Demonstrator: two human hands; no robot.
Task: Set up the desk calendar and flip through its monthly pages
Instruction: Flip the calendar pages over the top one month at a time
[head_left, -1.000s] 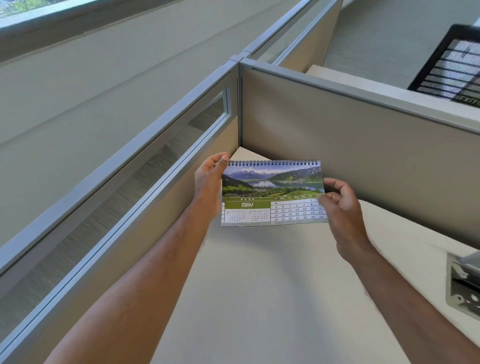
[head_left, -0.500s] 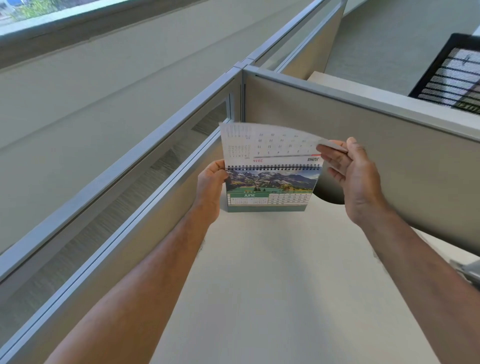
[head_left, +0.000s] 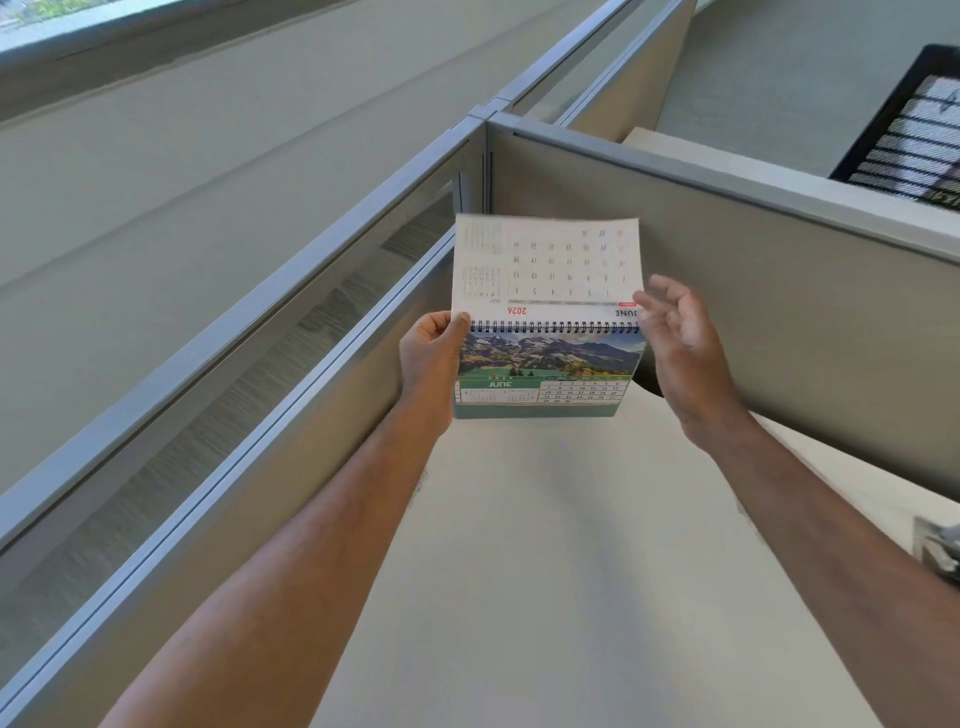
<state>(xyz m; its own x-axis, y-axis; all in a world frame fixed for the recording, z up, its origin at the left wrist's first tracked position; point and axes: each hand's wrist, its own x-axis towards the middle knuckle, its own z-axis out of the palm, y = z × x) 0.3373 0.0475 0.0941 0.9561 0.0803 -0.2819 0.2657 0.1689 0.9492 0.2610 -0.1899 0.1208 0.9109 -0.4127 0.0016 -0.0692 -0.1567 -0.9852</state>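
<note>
Calendar sits high in the middle of the view, held above the far corner of the pale worktop, its front page showing a mountain picture over a green June grid. One flipped page stands up from the black spiral binding, its printing upside down and slightly blurred.

The left hand is closed on the calendar's left edge at about 9 o'clock from it, thumb pressed near the end of the spiral. The right hand is at 3 o'clock, fingers loosely spread and open; its fingertips lie against the raised page's lower right corner, though whether they pinch it I cannot tell.

Grey partition panels meet in a corner at 12 o'clock just behind the calendar — the raised page overlaps that corner. A glazed strip runs along the left panel from 7 to 11 o'clock. At 2 o'clock, beyond the partition, a black mesh tray shows. At 4 o'clock, on the worktop's right edge, a grey metal object is cut off by the frame — too little shows to name it.
</note>
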